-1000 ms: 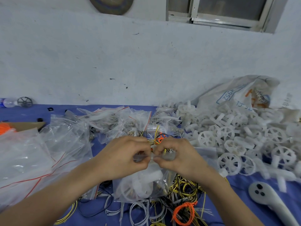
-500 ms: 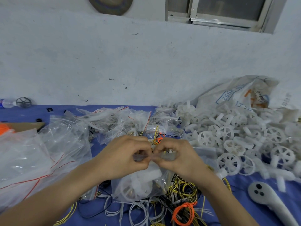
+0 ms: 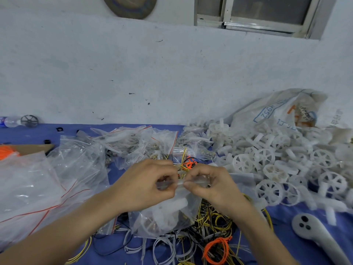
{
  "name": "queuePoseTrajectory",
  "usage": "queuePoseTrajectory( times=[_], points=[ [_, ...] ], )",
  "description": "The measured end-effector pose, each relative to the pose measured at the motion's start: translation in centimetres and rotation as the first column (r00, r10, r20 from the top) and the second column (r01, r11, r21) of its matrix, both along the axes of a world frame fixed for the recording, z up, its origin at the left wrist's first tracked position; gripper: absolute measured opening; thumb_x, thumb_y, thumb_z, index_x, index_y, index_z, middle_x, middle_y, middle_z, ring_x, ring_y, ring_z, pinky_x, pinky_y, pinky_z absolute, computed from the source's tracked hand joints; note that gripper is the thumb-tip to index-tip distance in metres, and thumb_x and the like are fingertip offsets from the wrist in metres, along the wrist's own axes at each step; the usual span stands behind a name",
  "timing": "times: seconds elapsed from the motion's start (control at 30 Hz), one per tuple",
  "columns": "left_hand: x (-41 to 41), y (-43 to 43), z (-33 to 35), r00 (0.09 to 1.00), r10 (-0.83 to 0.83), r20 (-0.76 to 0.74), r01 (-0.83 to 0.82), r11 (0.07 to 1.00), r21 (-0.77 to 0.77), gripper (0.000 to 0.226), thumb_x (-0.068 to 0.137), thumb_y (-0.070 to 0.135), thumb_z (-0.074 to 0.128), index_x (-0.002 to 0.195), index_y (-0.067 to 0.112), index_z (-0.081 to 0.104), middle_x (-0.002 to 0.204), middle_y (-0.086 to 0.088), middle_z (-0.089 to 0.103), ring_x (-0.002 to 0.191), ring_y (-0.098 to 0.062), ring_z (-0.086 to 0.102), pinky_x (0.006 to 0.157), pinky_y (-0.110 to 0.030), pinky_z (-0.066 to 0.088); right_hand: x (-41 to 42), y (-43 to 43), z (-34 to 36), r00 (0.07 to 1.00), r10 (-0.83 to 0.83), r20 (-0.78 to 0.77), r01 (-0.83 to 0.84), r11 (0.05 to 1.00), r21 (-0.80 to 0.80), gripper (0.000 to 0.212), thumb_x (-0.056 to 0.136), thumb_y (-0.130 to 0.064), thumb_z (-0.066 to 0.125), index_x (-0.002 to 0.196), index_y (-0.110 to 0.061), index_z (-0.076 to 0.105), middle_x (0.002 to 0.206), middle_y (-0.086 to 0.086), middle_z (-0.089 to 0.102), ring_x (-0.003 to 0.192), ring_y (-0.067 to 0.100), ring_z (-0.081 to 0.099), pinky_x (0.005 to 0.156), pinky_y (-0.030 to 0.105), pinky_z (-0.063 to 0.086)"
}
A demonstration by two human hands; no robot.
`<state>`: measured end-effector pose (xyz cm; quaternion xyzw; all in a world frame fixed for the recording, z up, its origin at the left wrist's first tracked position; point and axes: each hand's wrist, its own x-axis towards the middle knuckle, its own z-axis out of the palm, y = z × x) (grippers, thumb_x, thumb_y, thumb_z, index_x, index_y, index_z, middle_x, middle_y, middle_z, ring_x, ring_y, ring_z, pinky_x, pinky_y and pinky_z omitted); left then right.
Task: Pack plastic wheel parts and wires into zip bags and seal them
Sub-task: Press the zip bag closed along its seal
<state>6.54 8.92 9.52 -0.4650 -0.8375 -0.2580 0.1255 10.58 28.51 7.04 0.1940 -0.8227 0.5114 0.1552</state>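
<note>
A clear zip bag [image 3: 166, 215] with white plastic wheel parts inside hangs between both hands above the table. My left hand [image 3: 147, 186] pinches the bag's top strip on its left side. My right hand [image 3: 214, 186] pinches the same strip just to the right, thumb and fingers touching those of the left. A heap of loose white wheels [image 3: 277, 169] lies to the right. Yellow, white, black and orange wires [image 3: 210, 238] sprawl under the bag.
Several filled zip bags [image 3: 137, 144] lie behind the hands, and large clear bags [image 3: 47, 180] are piled at the left. A white sack [image 3: 282, 111] leans on the wall at the back right. A grey handheld device [image 3: 321, 236] lies at the lower right on the blue tablecloth.
Both hands keep pinching the bag's top strip in almost the same spot; the fingers have shifted only slightly along it.
</note>
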Motion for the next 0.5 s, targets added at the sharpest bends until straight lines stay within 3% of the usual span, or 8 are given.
queuePoseTrajectory(
  times=[0.17,0.37,0.5],
  points=[
    [0.17,0.28,-0.10,0.999,-0.034,-0.030,0.034,0.999,-0.003,0.009,0.079,0.025,0.061,0.074,0.017,0.062,0.068,0.015,0.046,0.063,0.001,0.044,0.057,-0.028,0.042,0.08,-0.45,-0.29,1.000,0.011,0.001,-0.011,0.999,0.042,0.009,0.080,-0.010,0.072,0.075,-0.017,0.069,0.077,-0.010,0.067,0.077,0.002,0.061,0.075,0.015,0.045],
    [0.13,0.12,0.00,0.999,-0.042,-0.030,0.043,0.998,0.037,0.012,0.078,0.014,0.067,0.068,0.010,0.061,0.065,0.005,0.051,0.060,-0.006,0.045,0.057,-0.019,0.036,0.23,-0.12,-0.38,0.999,0.034,0.007,-0.033,0.993,-0.116,0.010,0.078,-0.009,0.073,0.075,-0.019,0.072,0.073,-0.007,0.069,0.071,0.005,0.063,0.067,0.018,0.047],
    [0.10,0.23,-0.09,0.997,-0.029,-0.072,0.030,1.000,0.005,0.018,0.081,0.017,0.064,0.067,0.009,0.056,0.067,0.004,0.049,0.060,-0.009,0.043,0.056,-0.026,0.038,0.25,-0.04,-0.80,1.000,0.010,0.004,-0.010,0.995,-0.104,0.016,0.078,-0.010,0.074,0.067,-0.020,0.066,0.065,-0.009,0.064,0.064,0.002,0.058,0.062,0.014,0.043]
  ],
)
